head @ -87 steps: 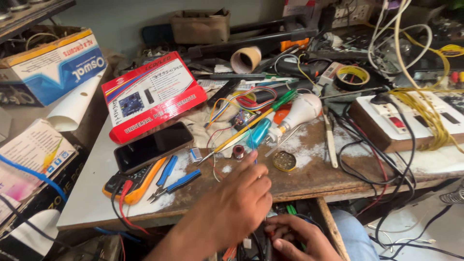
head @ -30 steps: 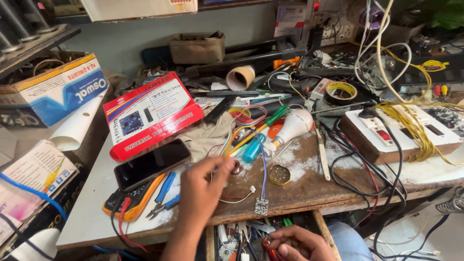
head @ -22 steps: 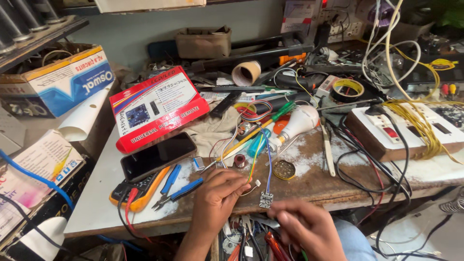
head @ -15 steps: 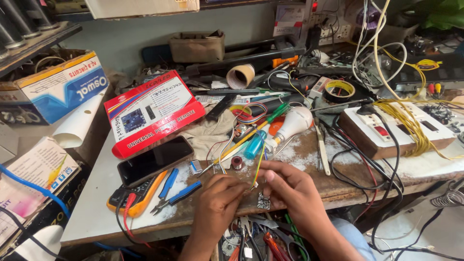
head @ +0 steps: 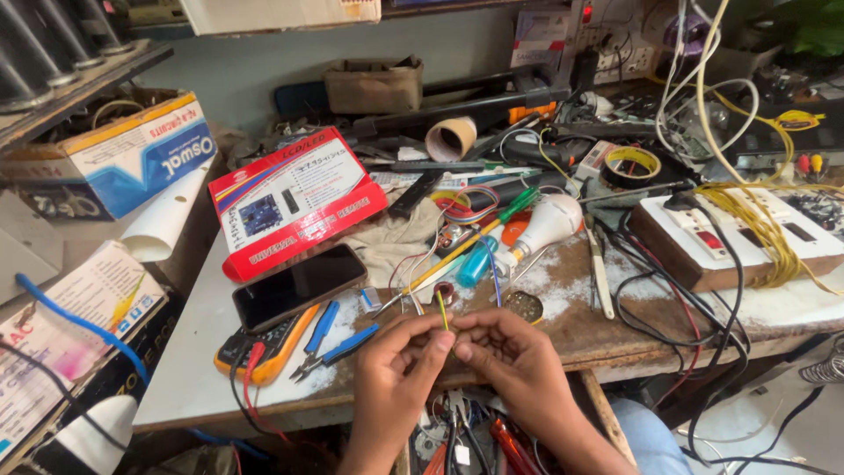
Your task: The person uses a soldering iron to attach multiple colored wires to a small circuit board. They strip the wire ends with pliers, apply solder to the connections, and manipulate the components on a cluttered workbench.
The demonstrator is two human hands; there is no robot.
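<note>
both hands meet at the near edge of the table (head: 202, 352). the left hand (head: 396, 374) and right hand (head: 519, 365) have their fingers pressed together, pinching a thin yellow wire (head: 442, 310) that stands up between the fingertips. just behind them lie blue-handled pliers (head: 334, 339) and a dark phone (head: 297, 286) resting on a yellow multimeter (head: 268, 347). a flat red box (head: 294, 198) with a white printed panel lies tilted behind the phone. a blue and white carton (head: 132, 163) sits far left, and a white bulb (head: 549, 224) lies mid-table.
</note>
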